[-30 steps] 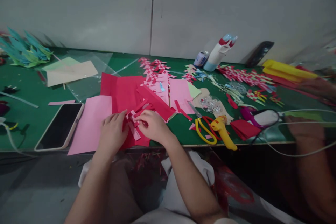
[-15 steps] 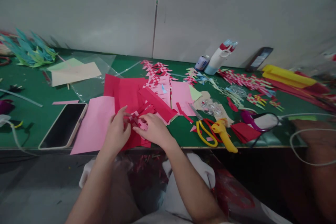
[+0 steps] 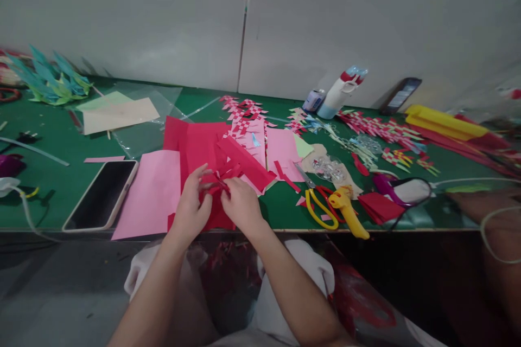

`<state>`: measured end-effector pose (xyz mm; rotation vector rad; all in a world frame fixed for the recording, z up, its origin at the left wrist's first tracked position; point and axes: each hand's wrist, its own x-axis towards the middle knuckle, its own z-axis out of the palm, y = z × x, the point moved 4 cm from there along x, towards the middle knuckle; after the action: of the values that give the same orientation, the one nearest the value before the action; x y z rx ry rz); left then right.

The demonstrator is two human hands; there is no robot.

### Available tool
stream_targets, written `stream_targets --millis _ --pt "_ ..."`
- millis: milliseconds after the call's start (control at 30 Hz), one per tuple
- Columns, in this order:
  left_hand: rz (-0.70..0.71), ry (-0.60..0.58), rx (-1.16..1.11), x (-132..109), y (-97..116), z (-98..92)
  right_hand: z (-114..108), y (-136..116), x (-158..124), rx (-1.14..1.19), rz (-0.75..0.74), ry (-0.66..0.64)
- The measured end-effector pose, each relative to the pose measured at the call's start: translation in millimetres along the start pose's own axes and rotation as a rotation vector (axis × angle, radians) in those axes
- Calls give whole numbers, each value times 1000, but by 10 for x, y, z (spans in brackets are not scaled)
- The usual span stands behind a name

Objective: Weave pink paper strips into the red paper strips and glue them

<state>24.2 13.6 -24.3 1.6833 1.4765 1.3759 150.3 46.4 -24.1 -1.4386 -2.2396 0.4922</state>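
Observation:
My right hand (image 3: 243, 205) is closed, its thumb and fingers pinching a narrow red paper strip (image 3: 222, 181) above the red sheets. Close by on the left, my left hand (image 3: 192, 204) has its fingers stretched toward that strip, thumb held apart; whether the fingertips touch it is hard to see. Beneath both hands lies a large red paper sheet (image 3: 199, 143). A pink sheet (image 3: 152, 190) lies beside my left hand. A folded red paper piece (image 3: 248, 165) rests just beyond my right hand, near woven red-and-pink paper pieces (image 3: 244, 114).
A phone (image 3: 101, 195) lies at the left front edge. Yellow-and-red-handled scissors (image 3: 321, 209) and a yellow glue gun (image 3: 345, 211) lie to the right. Behind stand a white bottle (image 3: 337, 95) and a small can (image 3: 313, 100). Another person's arm shows at far right.
Small pink-and-red paper bits between my hands are no longer seen there; a red strip now shows in my right fingers. My right hand has turned slightly, its fingers drawn together.

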Motion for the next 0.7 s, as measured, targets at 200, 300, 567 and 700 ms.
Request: stream_targets --millis 200,300,567,700 --pt "24 124 160 -9 -6 -66 -158 285 35 411 199 150" --pt "-1 113 157 19 -42 -71 -220 398 39 627 261 215" --pt "-86 61 22 56 -84 -4 -327 551 41 999 332 348" --pt "-141 73 -106 60 -92 30 -297 545 48 1241 411 330"
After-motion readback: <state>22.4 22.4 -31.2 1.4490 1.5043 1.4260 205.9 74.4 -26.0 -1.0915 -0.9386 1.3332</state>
